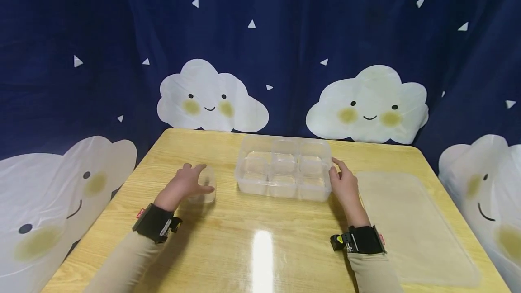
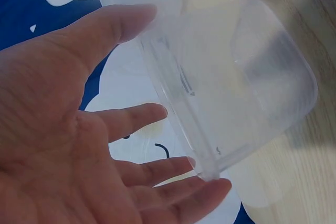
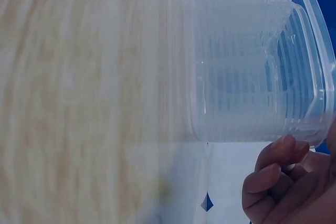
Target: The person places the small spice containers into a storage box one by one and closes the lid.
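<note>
- the table (image 1: 228, 238) looks like light wood, smooth and glossy, with a bright glare streak.
- the compartment box (image 1: 283, 167) and the small tub (image 1: 206, 185) are clear, smooth plastic.
- the flat lid (image 1: 411, 225) is frosted, translucent plastic.
- the backdrop (image 1: 285, 35) is matt dark-blue cloth.
- the wrist straps (image 1: 153, 222) look like black fabric.

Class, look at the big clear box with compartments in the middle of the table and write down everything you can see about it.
The box is clear plastic, rectangular with rounded corners and a rim, and it holds small clear tubs in two rows of three. They look empty. It stands upright and lidless on the wooden table, near the far edge. The right hand touches its right end, fingers at the rim. The left hand is apart from it, on a separate small tub.
</note>
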Tool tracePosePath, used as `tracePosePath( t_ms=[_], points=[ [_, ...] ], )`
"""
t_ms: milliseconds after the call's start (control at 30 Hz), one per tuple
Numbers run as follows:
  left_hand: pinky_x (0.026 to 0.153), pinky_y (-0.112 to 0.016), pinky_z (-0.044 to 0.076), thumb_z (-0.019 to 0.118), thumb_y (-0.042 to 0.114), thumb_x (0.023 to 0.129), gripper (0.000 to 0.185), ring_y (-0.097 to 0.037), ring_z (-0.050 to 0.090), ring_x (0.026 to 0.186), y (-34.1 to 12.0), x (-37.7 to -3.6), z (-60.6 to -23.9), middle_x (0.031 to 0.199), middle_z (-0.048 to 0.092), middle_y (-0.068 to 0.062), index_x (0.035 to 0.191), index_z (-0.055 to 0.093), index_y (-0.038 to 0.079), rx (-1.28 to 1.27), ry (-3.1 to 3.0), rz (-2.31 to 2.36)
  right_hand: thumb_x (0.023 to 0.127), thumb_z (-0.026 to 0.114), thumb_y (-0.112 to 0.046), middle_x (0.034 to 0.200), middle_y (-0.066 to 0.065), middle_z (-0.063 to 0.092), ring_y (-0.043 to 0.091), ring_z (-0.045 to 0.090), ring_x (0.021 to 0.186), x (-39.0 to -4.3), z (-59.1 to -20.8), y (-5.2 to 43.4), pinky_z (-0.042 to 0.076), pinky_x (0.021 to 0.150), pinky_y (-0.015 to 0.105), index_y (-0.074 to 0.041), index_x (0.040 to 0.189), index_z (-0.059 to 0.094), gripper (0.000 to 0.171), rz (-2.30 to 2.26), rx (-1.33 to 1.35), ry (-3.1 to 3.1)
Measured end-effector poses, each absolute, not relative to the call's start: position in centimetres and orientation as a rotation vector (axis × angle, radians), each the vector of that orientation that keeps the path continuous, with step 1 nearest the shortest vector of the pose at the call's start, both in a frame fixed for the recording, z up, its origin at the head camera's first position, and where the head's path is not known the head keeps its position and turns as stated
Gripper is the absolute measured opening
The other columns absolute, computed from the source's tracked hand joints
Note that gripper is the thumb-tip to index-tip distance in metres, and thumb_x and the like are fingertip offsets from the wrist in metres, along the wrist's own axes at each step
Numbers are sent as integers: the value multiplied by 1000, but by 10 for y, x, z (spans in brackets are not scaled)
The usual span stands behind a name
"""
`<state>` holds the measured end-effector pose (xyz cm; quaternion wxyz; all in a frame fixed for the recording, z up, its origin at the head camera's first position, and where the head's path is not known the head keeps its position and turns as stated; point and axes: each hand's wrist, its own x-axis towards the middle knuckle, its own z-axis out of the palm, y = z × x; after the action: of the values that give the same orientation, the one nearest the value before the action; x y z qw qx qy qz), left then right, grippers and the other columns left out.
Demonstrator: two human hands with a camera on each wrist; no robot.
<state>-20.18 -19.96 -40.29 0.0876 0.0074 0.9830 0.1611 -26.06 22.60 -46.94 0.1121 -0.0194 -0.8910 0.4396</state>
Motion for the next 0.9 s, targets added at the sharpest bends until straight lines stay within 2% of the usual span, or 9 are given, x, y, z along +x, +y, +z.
tracePosePath(
  t_ms=[233,467,900],
  points=[
    [93,-62,47,82,44,83,87,-52,50,118,-200,-200,-403,134,45,-37,151,46,3,-28,2935,491,105,42,-20,57,-2,35,14,37,51,-258,-471,227,33,48,27,-4,146,51,46,1266,-53,-2603],
    [92,-62,48,83,48,81,89,-52,51,117,-201,-195,-407,133,48,-36,149,49,3,-18,2968,521,105,42,-22,59,-1,35,14,36,52,-256,-470,227,33,49,27,-4,147,51,47,1271,-68,-2619],
    [89,-59,50,85,36,81,81,-49,52,119,-195,-193,-401,132,51,-33,149,51,7,-31,2964,533,106,42,-22,66,4,45,16,44,59,-258,-471,228,38,52,28,-4,150,47,47,1282,-80,-2647]
  ],
)
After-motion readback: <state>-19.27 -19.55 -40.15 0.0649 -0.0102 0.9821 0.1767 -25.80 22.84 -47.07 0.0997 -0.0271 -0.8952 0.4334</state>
